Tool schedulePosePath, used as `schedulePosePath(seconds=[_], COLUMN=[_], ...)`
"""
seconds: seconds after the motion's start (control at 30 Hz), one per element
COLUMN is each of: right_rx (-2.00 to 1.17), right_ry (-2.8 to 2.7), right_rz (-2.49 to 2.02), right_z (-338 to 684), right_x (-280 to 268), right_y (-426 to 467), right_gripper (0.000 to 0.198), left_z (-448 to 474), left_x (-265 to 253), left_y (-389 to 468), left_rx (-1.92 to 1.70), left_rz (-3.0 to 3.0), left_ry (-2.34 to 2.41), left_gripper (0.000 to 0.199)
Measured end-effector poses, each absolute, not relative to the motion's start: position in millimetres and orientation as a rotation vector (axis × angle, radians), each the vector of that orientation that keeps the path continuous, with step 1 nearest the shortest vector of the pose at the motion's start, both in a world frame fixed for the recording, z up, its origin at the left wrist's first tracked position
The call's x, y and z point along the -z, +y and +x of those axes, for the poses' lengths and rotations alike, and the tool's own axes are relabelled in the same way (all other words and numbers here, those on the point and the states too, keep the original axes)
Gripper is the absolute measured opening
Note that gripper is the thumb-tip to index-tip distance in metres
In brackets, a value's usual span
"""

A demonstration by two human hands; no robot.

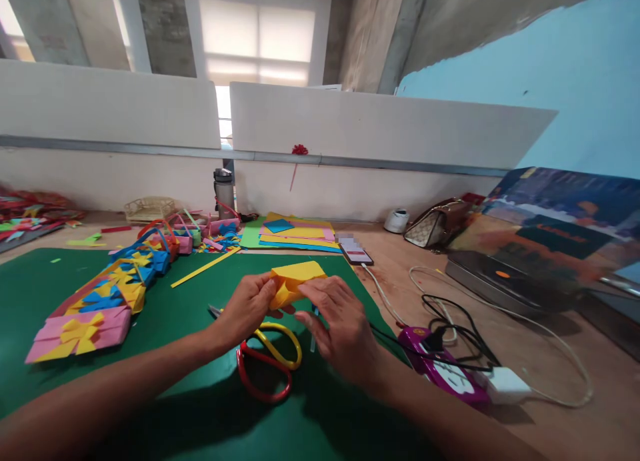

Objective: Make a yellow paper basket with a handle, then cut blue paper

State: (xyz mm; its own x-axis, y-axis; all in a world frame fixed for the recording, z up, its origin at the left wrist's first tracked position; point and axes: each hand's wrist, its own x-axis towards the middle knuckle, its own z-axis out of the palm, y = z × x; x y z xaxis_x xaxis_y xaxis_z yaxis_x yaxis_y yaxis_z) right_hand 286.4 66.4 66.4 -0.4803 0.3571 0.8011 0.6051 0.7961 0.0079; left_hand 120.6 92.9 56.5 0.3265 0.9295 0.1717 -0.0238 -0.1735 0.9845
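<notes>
Between my two hands, above the green mat point(195, 394), is a folded yellow paper box point(301, 271) with its open side partly toward me. My left hand point(249, 307) pinches its left edge between thumb and fingers. On the other side, my right hand point(340, 321) has its fingertips pressed on the paper's right edge, thumb lower and apart. Scissors point(265, 397) with one red and one yellow handle loop lie on the mat below my hands, their blades partly hidden by the left hand. A thin pale blue stick-like thing point(313, 334) shows beside the right thumb.
Paper baskets with bows point(83, 331) line the mat's left side, near a yellow strip point(205, 267). Coloured sheets point(300, 233), a tumbler point(224, 193) and a phone point(356, 249) stand or lie behind. A purple power strip point(440, 367) with tangled cables is at right, near a handbag point(434, 224).
</notes>
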Motion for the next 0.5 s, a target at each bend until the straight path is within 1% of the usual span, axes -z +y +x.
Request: schedulePosePath(seconds=[0.2, 0.37, 0.5], right_rx=[0.337, 0.321, 0.377], right_ry=[-2.145, -2.184, -2.197], right_rz=[-0.776, -0.819, -0.827], right_z=[286.0, 286.9, 288.0], right_x=[-60.4, -59.6, -59.4], right_y=[71.4, 72.2, 72.9], right_gripper=[0.011, 0.018, 0.024], left_z=[123.9, 122.2, 121.3], left_x=[-49.8, -51.8, -50.9], left_y=[89.6, 88.7, 89.3], left_rx=[-1.069, -1.054, -0.989], left_rz=[1.434, 1.434, 1.393], left_ry=[0.796, 0.754, 0.700], left_gripper=[0.034, 0.032, 0.033])
